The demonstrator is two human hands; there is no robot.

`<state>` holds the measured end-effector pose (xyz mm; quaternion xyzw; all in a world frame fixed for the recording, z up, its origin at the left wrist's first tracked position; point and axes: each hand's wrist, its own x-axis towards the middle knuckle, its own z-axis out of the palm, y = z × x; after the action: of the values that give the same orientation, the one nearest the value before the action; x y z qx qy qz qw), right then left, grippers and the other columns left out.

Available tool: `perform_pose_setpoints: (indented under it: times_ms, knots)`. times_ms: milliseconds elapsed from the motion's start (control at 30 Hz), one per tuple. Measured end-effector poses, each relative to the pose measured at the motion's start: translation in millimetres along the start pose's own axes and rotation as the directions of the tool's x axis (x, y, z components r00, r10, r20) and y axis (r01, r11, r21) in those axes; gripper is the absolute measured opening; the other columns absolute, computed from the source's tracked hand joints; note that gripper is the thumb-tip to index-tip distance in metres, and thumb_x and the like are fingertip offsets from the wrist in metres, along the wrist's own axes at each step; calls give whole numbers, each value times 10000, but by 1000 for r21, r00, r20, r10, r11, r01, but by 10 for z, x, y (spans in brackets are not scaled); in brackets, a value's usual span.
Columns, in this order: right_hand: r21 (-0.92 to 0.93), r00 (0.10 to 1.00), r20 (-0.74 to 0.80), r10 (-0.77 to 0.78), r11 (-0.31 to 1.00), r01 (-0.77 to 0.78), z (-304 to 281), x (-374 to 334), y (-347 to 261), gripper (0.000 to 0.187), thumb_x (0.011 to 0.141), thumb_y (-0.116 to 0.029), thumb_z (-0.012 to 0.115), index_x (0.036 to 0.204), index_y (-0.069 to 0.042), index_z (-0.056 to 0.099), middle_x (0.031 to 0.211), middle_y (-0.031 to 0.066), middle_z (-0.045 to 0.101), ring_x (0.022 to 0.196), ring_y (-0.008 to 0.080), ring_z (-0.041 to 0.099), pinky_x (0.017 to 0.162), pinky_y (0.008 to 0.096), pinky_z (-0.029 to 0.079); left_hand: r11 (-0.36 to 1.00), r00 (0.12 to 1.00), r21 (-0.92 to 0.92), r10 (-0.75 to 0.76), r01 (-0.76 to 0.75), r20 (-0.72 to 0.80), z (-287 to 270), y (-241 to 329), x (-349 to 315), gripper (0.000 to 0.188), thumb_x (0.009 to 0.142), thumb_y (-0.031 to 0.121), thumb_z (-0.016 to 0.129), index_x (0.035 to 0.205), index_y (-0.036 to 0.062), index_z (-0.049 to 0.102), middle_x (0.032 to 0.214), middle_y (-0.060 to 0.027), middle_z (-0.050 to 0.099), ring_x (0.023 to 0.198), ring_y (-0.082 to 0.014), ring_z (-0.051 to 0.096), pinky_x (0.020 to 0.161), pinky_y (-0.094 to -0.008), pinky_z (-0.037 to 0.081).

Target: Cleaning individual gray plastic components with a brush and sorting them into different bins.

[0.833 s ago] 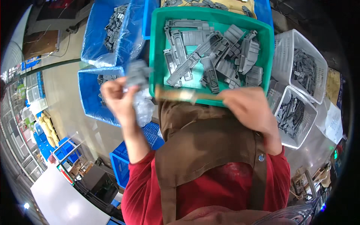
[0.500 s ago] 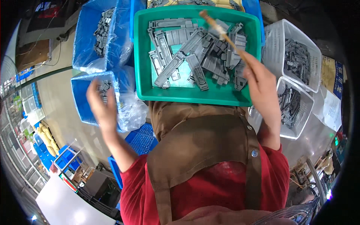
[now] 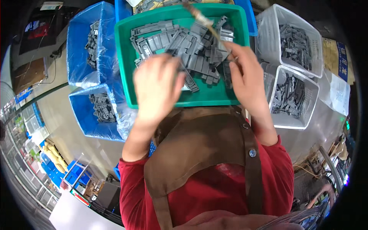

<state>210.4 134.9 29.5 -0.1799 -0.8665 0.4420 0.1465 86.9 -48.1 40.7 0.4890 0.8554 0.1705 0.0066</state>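
A green tray [image 3: 184,102] holds several grey moulded plastic parts [image 3: 201,65], some long and slotted, heaped over one another. My left hand [image 3: 153,84] hovers blurred above the left side of the pile, its thumb apart from the bent fingers, and no part shows in it. What lies beneath its fingertips is hidden. At the right side of the tray my right hand [image 3: 247,73] grips a thin wooden stick [image 3: 207,22] with a pale wrapping near its darker far end. The stick slants up and left across the parts. Part of its grip is covered by my fingers.
On the left stand two blue bins lined with clear plastic, a far one [image 3: 82,78] and a near one [image 3: 86,130], both with small grey parts. To the right are two white baskets [image 3: 268,36] [image 3: 293,122] of dark grey parts. A printed sheet [image 3: 337,94] lies beyond them.
My left hand has moved right, from beside the near blue bin to over the tray's parts. The stick stays in my right hand. The whole view has shifted, with the tray now further left.
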Motion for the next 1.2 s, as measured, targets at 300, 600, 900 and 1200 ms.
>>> perform_pose_setpoints:
  times_ms: [300,600,900,1200]
  knots:
    - [219,971,-208,113,973,-67,-153,-108,135,352,806,63,541,1143,-41,543,839,56,535,633,103,470,572,220,406,991,946,29,117,-132,302,514,169,185,366,679,308,716,893,52,564,895,-93,506,891,-262,496,746,-351,389]
    - [112,995,-96,0,994,11,-254,-179,153,196,866,-9,547,1053,13,601,898,61,634,751,99,556,661,212,427,753,972,-652,79,88,223,107,-225,-102,375,678,157,785,906,39,512,908,-138,598,823,-257,606,721,-330,474]
    - [114,951,231,-207,976,185,-282,-144,-23,138,779,-36,604,908,-12,649,621,93,524,500,226,503,473,329,364,768,930,-570,87,-291,-357,-61,-569,-343,386,652,160,796,922,41,547,872,-136,634,866,-290,623,756,-374,487]
    - [-56,878,269,-396,903,425,-204,-85,-66,164,747,-68,629,908,-54,662,602,68,498,501,225,496,466,330,352,425,956,-900,-209,-102,-207,4,-484,-502,386,657,85,803,923,9,534,913,-143,619,852,-226,607,754,-314,485]
